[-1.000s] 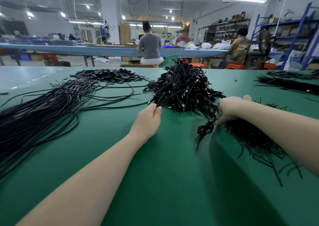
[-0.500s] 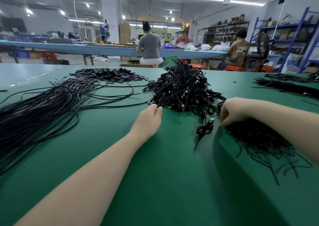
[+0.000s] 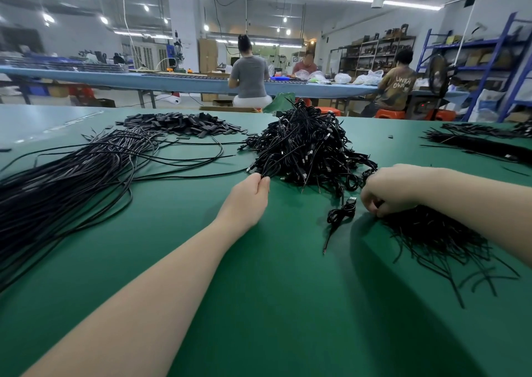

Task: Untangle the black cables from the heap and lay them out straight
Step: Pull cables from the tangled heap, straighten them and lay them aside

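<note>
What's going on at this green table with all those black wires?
A person is sorting black cables on a green table. Their left hand pinches cables at the near edge of the tangled heap. Their right hand is curled over a flat bunch of cables at the right. A small coiled cable with a plug lies loose between the hands. A long spread of straightened cables lies to the left.
</note>
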{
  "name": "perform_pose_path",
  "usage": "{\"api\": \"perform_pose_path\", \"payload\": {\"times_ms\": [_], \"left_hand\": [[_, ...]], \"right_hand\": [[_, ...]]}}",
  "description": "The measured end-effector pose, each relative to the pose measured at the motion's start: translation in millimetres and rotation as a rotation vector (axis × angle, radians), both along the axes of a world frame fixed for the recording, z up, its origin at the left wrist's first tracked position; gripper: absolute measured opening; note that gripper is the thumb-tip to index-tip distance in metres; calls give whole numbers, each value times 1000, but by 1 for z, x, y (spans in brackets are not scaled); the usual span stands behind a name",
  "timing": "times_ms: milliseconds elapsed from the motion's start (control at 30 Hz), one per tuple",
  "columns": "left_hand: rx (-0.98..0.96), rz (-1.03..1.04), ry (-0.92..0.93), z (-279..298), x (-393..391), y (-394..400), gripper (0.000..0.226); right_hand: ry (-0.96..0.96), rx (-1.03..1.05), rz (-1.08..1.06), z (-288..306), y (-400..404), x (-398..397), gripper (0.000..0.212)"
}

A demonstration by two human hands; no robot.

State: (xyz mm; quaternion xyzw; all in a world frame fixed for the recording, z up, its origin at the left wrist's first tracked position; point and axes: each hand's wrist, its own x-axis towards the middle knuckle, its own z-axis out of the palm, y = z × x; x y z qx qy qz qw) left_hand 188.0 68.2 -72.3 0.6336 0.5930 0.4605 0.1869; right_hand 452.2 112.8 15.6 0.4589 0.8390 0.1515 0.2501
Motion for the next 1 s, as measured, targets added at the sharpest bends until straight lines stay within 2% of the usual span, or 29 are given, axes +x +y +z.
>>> {"api": "perform_pose_path", "payload": {"times_ms": [133,267,400,500,633,700,833,900,1000], "left_hand": [[-3,0,-4,0,-1,1,40],[-17,-4,-3,-1,-1,3,40],[-29,-10,-28,-1,-1,6,42],[-33,-26,-60,-2,-1,7,41],[-25,-57,-118,-2,-1,4,45],[-26,-63,-120,-2,2,2,47],[-60,-91,-129,-1,8,1,35],[-47,-107,-81,-1,7,1,32],[-13,-93,93,1,7,-3,31]], "right_hand": [[434,-69,-69,3,1,4,14],[756,116,-54,0,0,6,1],[1101,331,19,-3,-13,-14,16],[1319,333,173,-10,-33,-48,12],[1369,339,354,-24,-52,-91,9],[1365,354,384,-29,-54,-102,7],[1392,345,381,-34,-52,-111,7],[1404,349,385,-35,-52,-110,6],[1437,339,379,-37,-53,-110,5]]}}
